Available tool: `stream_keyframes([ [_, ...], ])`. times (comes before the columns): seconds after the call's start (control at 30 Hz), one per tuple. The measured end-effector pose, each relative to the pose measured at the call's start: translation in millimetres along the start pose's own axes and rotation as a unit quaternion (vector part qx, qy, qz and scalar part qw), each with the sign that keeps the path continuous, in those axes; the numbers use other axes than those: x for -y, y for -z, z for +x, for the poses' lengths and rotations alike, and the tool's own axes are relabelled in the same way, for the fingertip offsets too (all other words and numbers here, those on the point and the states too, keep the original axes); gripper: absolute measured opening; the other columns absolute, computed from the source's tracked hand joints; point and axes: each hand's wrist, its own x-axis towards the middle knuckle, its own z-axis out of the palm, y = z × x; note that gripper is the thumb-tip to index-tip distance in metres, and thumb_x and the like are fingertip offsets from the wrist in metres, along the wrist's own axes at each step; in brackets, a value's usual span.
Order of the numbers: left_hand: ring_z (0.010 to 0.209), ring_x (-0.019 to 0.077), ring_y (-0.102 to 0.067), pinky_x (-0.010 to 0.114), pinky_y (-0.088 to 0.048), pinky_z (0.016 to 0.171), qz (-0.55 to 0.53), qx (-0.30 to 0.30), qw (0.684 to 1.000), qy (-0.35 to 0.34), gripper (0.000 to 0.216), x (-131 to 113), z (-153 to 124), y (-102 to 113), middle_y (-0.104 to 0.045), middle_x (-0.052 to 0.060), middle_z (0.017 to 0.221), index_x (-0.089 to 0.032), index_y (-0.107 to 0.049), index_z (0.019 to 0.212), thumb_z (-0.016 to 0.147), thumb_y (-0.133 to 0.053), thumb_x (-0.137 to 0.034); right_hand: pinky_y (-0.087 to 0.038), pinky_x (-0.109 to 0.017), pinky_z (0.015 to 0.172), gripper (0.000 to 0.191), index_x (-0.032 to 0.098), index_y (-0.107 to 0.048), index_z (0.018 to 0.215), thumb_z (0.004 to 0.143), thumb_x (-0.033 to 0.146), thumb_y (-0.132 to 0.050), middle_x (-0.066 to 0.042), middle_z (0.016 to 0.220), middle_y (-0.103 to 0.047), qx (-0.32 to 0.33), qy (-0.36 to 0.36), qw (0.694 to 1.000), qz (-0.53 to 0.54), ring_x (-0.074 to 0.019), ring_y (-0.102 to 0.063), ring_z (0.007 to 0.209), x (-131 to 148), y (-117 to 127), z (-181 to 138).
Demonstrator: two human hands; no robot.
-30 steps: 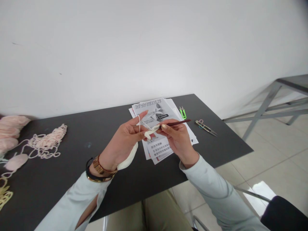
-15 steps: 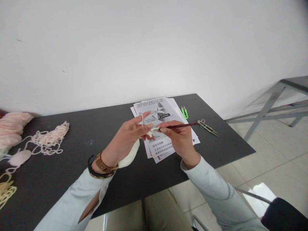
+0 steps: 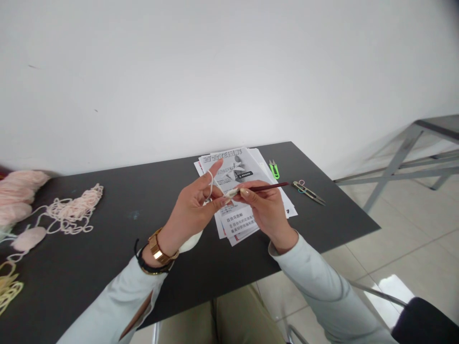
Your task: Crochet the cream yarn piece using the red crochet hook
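My right hand (image 3: 263,203) is closed round a crochet hook (image 3: 270,187) with a dark red handle, its tip pointing left. White yarn (image 3: 232,193) sits at the hook's tip. Thumb and fingers of my left hand (image 3: 197,205) pinch the small white crochet piece there, and its raised index finger carries a strand of the yarn. Partly hidden behind my left wrist, a white ball of yarn (image 3: 190,242) rests on the table. Both hands are held over printed sheets (image 3: 247,224) with a flower picture.
Green thread snips (image 3: 274,170) and metal snips (image 3: 309,192) lie right of the sheets on the black table (image 3: 118,258). At left are pink skeins (image 3: 25,191), tangled pale yarn (image 3: 77,210), a small pink ball (image 3: 29,239) and yellow yarn (image 3: 9,289). A black chair (image 3: 426,322) stands lower right.
My left index finger has lifted and straightened, drawing the strand up from the hook. The left wrist has turned a little, covering more of the white ball. The hook's handle end has shifted slightly left.
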Motion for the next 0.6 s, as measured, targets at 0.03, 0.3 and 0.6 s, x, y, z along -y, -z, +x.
stream_keyframes([
  [0.03,0.068,0.0125,-0.060,0.027,-0.049,0.070,-0.005,-0.011,1.000,0.000,0.083,2,0,-1,-0.067,-0.001,0.072,-0.026,-0.035,0.149,0.077,-0.075,-0.022,-0.061,-0.022,0.065,0.013,0.021,-0.075,0.078,0.069,0.026,-0.082,0.003,0.077,-0.073,-0.003,-0.013,1.000,0.010,-0.0099,-0.068,0.067,1,0,1],
  [0.3,0.070,0.0091,-0.063,0.020,-0.047,0.067,-0.076,-0.069,0.995,-0.006,0.083,12,-1,-10,-0.066,-0.005,0.069,-0.032,-0.036,0.148,0.076,-0.076,-0.018,-0.056,-0.015,0.047,0.023,0.017,-0.075,0.078,0.066,0.035,-0.083,0.004,0.053,-0.065,-0.036,-0.071,0.995,0.060,-0.0057,-0.058,0.044,10,1,6],
  [0.6,0.076,0.0091,-0.068,0.019,-0.050,0.073,-0.135,-0.148,0.979,-0.022,0.086,16,-3,-22,-0.070,-0.005,0.072,-0.029,-0.032,0.150,0.077,-0.075,-0.015,-0.063,-0.025,0.056,0.015,0.021,-0.076,0.082,0.070,0.026,-0.082,0.001,0.066,-0.075,-0.077,0.067,0.993,-0.065,-0.0135,-0.070,0.054,3,-7,-5],
])
